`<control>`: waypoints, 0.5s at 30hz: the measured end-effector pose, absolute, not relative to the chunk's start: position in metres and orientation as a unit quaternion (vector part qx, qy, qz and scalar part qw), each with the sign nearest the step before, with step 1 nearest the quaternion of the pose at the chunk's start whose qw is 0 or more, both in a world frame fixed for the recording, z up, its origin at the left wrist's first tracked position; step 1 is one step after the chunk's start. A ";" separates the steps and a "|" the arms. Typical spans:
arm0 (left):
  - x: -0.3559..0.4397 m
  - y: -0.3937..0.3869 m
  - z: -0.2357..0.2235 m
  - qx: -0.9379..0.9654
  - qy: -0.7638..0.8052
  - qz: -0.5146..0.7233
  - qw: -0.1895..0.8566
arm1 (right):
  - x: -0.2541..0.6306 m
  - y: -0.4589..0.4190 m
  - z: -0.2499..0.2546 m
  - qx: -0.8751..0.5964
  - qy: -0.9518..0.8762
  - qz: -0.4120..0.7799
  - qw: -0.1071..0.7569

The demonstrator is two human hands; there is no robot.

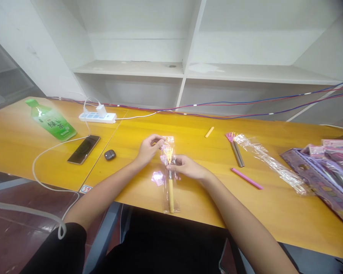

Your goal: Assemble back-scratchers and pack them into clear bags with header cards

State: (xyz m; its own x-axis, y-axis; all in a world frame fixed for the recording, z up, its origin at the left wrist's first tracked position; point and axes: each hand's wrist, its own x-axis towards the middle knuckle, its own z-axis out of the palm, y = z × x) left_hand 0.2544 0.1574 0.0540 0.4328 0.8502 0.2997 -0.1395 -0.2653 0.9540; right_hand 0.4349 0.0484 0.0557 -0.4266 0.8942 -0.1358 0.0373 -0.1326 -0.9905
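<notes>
Between both hands lies the bagged yellow back scratcher; the right hand pinches it below its claw, the left hand fingers the bag's top. Left of the scratcher sit pink cards; right, a pink tube.

White shelving, reddish floor.

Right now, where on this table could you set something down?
Bare tabletop lies between the black case and the left hand, and between the right hand and the pink stick. It is crowded at right, around the purple packaging.
</notes>
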 end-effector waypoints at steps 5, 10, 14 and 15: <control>0.254 0.158 0.053 0.661 0.275 0.487 0.500 | 0.434 0.048 0.055 -0.425 -0.570 0.618 0.335; 0.254 0.162 0.052 0.615 0.284 0.501 0.540 | 0.434 0.049 0.052 -0.435 -0.593 0.603 0.308; 0.255 0.163 0.053 0.588 0.288 0.519 0.549 | 0.434 0.049 0.050 -0.434 -0.601 0.600 0.301; 0.255 0.162 0.054 0.586 0.289 0.522 0.547 | 0.434 0.049 0.050 -0.432 -0.604 0.598 0.301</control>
State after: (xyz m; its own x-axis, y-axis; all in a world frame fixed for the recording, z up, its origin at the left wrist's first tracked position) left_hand 0.2548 0.1624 0.0535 0.2869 0.9110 0.2961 -0.2325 -0.2336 0.9441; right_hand 0.4341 0.0493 0.0504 -0.4451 0.8824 -0.1525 0.1611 -0.0886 -0.9829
